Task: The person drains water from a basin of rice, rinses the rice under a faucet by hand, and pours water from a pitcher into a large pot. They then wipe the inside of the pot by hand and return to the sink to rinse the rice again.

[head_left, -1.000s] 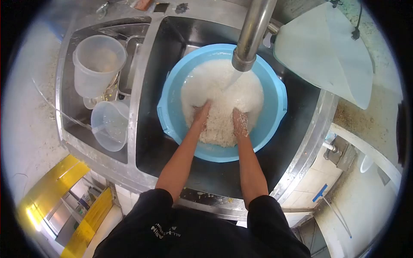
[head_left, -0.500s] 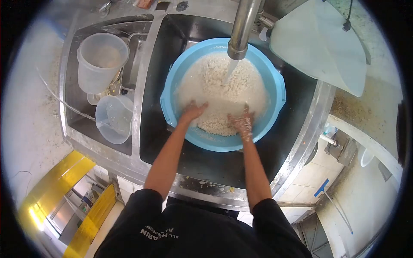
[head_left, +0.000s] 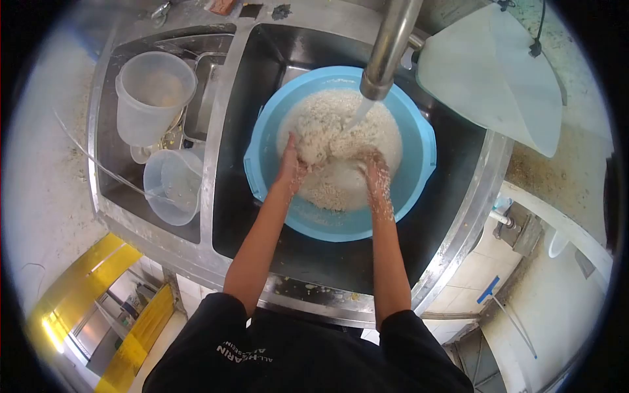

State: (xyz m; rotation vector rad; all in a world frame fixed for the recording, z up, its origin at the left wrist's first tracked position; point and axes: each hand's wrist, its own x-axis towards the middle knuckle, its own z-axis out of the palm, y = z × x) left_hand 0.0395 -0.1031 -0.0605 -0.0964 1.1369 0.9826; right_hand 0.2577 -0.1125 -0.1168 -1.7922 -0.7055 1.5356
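Observation:
White rice [head_left: 334, 131] lies in cloudy water inside a large light-blue basin [head_left: 427, 141]. My left hand [head_left: 293, 165] is sunk into the left side of the rice, thumb upward, cupped around a mound of grains. On the right, my right hand [head_left: 375, 173] curls into the same mound, its fingertips buried. Wet grains cling to both hands and to my right wrist. Above the basin, a metal faucet [head_left: 386, 59] pours a stream of water onto the rice.
The basin stands in a metal sink [head_left: 308, 262]. In the left sink compartment are two translucent plastic containers, an upper one [head_left: 141, 118] and a lower one [head_left: 167, 190]. A pale translucent sheet [head_left: 491, 78] sits right of the faucet. A blue-headed squeegee [head_left: 490, 288] leans lower right.
Both hands have moved forward, deeper into the rice, from the near side of the basin. The rice between them is now heaped and disturbed. Water keeps running.

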